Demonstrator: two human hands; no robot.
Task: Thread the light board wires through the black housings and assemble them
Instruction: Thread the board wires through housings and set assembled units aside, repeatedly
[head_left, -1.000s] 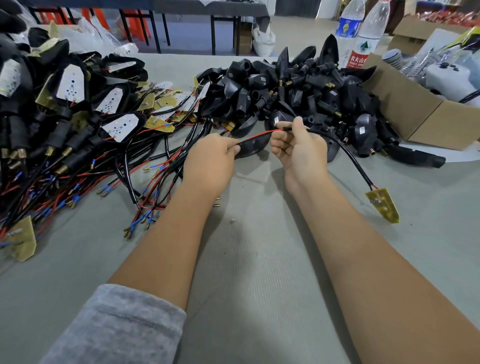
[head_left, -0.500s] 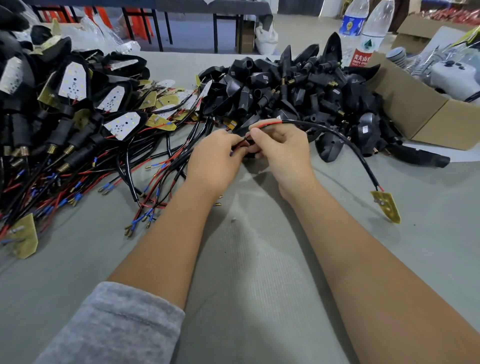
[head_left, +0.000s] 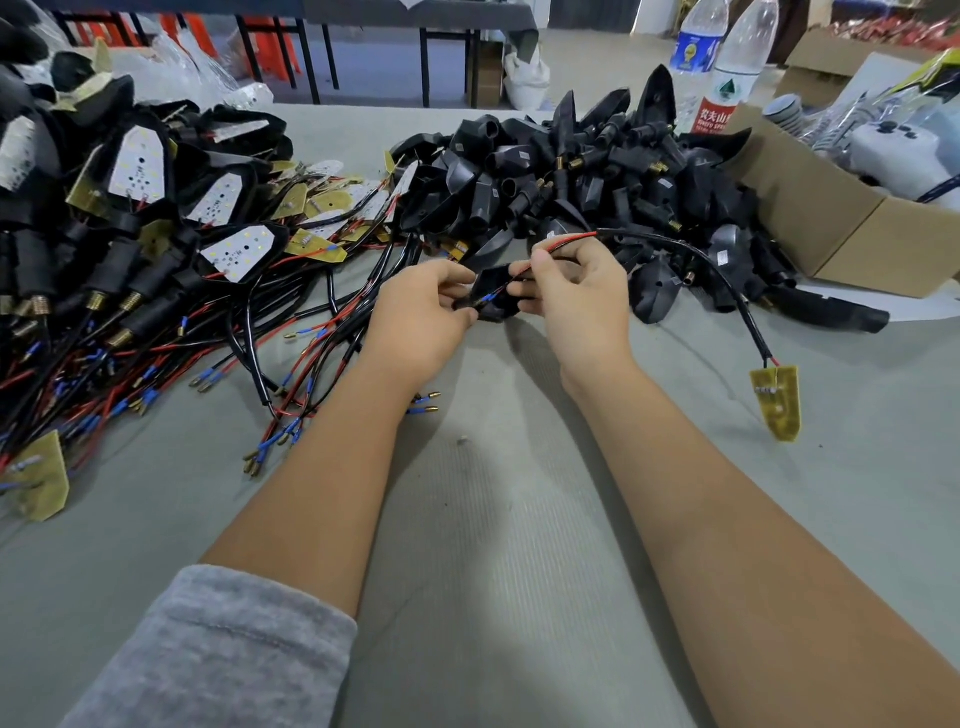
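My left hand (head_left: 422, 312) grips a black housing (head_left: 497, 297) at the table's middle. My right hand (head_left: 576, 297) pinches the red and black wire (head_left: 696, 257) just beside it, and the blue-sleeved wire ends lie at the housing's mouth. From my right hand the black cable arcs to the right and ends in a yellow light board (head_left: 776, 401) that lies on the table. A heap of empty black housings (head_left: 582, 171) sits right behind my hands.
Assembled housings with white boards and tangled wires (head_left: 130, 270) cover the left. A cardboard box (head_left: 852, 228) stands at the right, with two water bottles (head_left: 727, 67) behind the heap. Grey table cloth (head_left: 493, 519) lies under my forearms.
My hands came together and moved slightly nearer. The wire ends, held apart from the housing a second ago, now sit at its opening. The light board stayed on the table.
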